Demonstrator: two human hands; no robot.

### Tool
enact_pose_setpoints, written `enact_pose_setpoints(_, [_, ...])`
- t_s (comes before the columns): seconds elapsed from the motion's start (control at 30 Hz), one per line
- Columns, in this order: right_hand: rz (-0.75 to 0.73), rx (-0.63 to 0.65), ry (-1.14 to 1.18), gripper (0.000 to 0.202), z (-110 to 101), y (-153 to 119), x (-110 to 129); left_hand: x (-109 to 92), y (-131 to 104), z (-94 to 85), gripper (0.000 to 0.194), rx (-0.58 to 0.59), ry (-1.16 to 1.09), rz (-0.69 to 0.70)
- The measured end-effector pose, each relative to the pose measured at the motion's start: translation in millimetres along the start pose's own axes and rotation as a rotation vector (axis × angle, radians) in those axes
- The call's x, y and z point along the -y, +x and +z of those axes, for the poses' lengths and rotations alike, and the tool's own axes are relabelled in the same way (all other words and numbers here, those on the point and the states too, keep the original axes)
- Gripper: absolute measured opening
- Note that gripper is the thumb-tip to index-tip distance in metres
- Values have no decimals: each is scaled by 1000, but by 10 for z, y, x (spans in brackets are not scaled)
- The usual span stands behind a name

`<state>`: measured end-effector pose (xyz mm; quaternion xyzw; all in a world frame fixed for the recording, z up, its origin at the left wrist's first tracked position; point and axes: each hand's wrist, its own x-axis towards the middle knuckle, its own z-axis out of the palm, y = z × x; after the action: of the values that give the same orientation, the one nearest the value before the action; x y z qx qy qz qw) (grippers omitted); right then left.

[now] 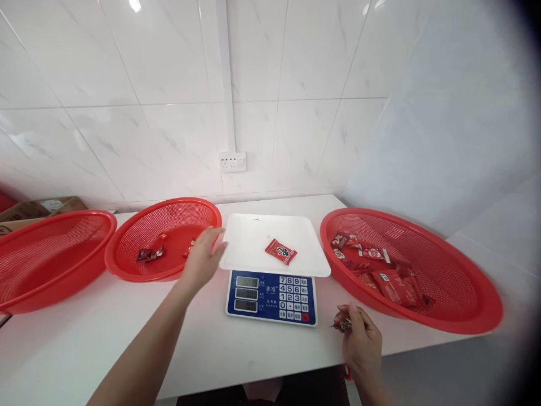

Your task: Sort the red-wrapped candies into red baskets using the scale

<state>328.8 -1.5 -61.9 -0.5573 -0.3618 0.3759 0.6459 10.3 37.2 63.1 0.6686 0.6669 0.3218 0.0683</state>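
Note:
A red snack packet [281, 251] lies on the white pan [245, 237] of a digital scale with a blue keypad panel [270, 297]. My left hand [203, 260] is open with fingers apart, over the right rim of a red plastic basket [122, 268] and close to the pan's left edge. In that basket are a few small wrapped sweets [150, 254]. My right hand [361, 338] is closed on a small wrapped sweet [345, 325], mostly hidden by the fingers, in front of the scale's right corner.
A larger red basket [477, 299] on the right holds several red snack packets [395, 286]. Another red basket [54, 299] stands at the far left, with a cardboard box [71, 204] behind it. The white table [228, 349] meets a tiled wall with a power socket [232, 162].

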Motion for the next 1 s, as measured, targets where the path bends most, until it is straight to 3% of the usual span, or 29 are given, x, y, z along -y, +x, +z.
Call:
enact_pose_setpoints(0.1, [7, -17, -10, 41, 23, 3, -56, -353, 125, 404, 41, 265, -19, 215])
enact_pose_setpoints(0.2, [10, -31, 17, 40, 23, -2, -61, -629, 272, 698, 42, 448, -22, 331])
enact_pose_setpoints(0.3, [5, 8, 9, 41, 9, -14, -55, -765, 389, 799, 45, 556, -22, 387])
enact_pose_setpoints(0.4, [9, 47, -11, 41, -2, -25, -57, -799, 438, 783, 48, 571, -29, 388])
enact_pose_setpoints(0.53, [-1, 67, -52, 42, -12, -22, -63, -801, 400, 753, 55, 512, -69, 367])
enact_pose_setpoints(0.67, [-11, 67, -79, 43, -30, -15, -81, -746, 343, 628, 43, 354, -105, 325])
enact_pose_setpoints(0.77, [-10, 81, -78, 42, -43, -11, -103, -560, 347, 347, 36, 167, -96, 236])
enact_pose_setpoints(0.87, [-2, 87, -75, 42, -47, -4, -126, -246, 378, -10, 38, -12, -45, 110])
enact_pose_setpoints(1.0, [-2, 94, -45, 42, -49, 5, -163, 118, 374, -317, 39, -144, 46, -5])
